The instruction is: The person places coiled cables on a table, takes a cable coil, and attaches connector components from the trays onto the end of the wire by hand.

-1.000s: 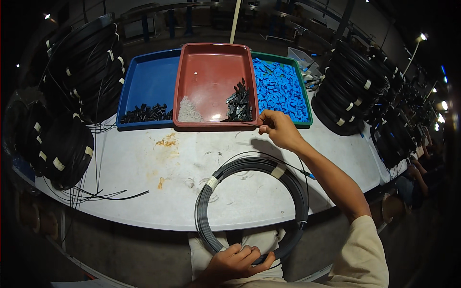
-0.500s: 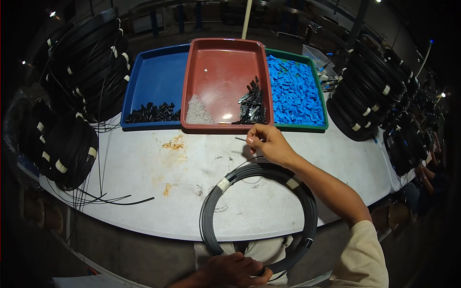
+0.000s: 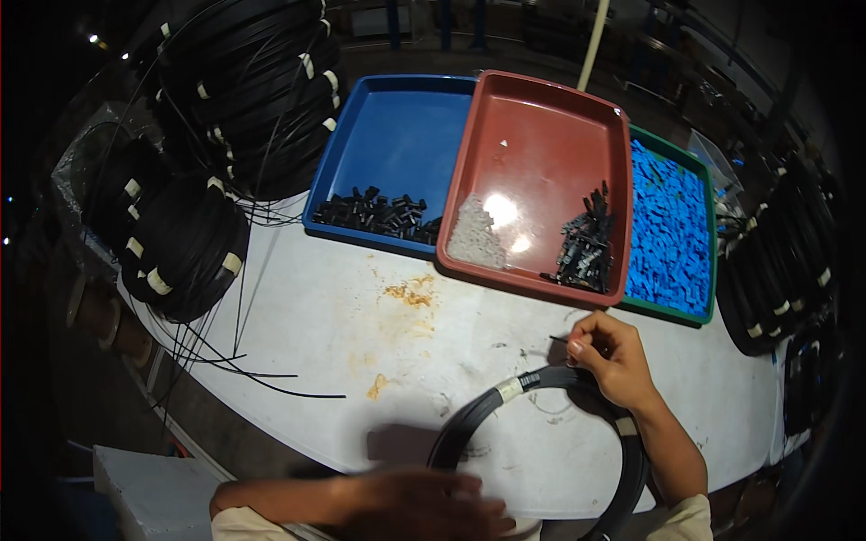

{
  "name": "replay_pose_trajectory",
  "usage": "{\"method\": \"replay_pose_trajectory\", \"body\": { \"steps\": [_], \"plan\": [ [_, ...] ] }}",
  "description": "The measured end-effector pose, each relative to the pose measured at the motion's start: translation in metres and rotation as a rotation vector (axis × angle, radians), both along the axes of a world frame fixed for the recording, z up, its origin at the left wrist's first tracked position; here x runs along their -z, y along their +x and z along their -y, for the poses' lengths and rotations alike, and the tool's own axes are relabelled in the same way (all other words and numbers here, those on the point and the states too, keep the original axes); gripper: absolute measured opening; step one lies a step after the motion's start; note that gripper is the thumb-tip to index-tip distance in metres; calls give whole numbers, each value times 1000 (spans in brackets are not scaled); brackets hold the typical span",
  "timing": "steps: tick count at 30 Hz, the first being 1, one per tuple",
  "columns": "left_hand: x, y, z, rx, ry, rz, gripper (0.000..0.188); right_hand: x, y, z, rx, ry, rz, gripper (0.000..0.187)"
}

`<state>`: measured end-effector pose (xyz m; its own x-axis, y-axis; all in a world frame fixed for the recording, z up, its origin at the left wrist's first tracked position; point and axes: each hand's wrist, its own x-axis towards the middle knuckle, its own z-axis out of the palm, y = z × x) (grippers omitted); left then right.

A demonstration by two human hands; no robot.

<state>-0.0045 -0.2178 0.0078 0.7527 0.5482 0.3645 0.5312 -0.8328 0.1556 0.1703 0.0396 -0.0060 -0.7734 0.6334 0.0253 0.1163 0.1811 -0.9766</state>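
A coil of black cable [image 3: 633, 469], bound with pale tape, lies at the table's front edge and partly overhangs it. Above its far side, my right hand [image 3: 613, 361] is closed in a pinch on a thin black cable end [image 3: 558, 339], whose tip pokes out to the left. My left hand [image 3: 424, 507] is over the near left part of the coil, smeared by motion. Its fingers are too blurred to show whether they hold anything.
Beyond the coil stand a blue tray [image 3: 397, 117] with black pieces, a red tray [image 3: 541, 117] with clear and dark pieces, and a green tray [image 3: 713, 270] of blue pieces. Stacked cable coils [image 3: 262, 99] flank the white table [image 3: 298, 307]; loose cable ends [image 3: 298, 394] trail at left.
My left hand has come away from its grip on the coil's near side and is moving. My right hand keeps its pinch on the cable end. The view has swung left and tilted.
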Motion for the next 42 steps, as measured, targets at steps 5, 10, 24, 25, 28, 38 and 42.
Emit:
{"method": "replay_pose_trajectory", "body": {
  "steps": [5, 10, 24, 25, 28, 38, 42],
  "plan": [
    [-43, -105, -73, -525, 210, 19, 29, 2, 4, -4, 0, -54, -18, 11],
    [-56, -221, -120, -993, -48, -385, 28, -3, 6, 0, -19, -18, -10, 9],
    [-57, -293, -158, -1179, -169, -156, 51, -2, 3, -1, 34, -94, -4, 11],
    [-56, -294, -156, -1181, -168, -156, 51, -1, 3, -1, 32, -93, -5, 11],
    [-55, -292, -151, -1211, -254, -303, 30, 0, 3, -1, 37, -98, -8, 12],
    [-37, -290, -153, -1190, -230, -288, 18, 1, 4, -4, 30, -99, -2, 15],
    [-35, -283, -158, -1236, -212, -307, 18, -2, 4, -3, 29, -95, 15, 16]
  ]
}}
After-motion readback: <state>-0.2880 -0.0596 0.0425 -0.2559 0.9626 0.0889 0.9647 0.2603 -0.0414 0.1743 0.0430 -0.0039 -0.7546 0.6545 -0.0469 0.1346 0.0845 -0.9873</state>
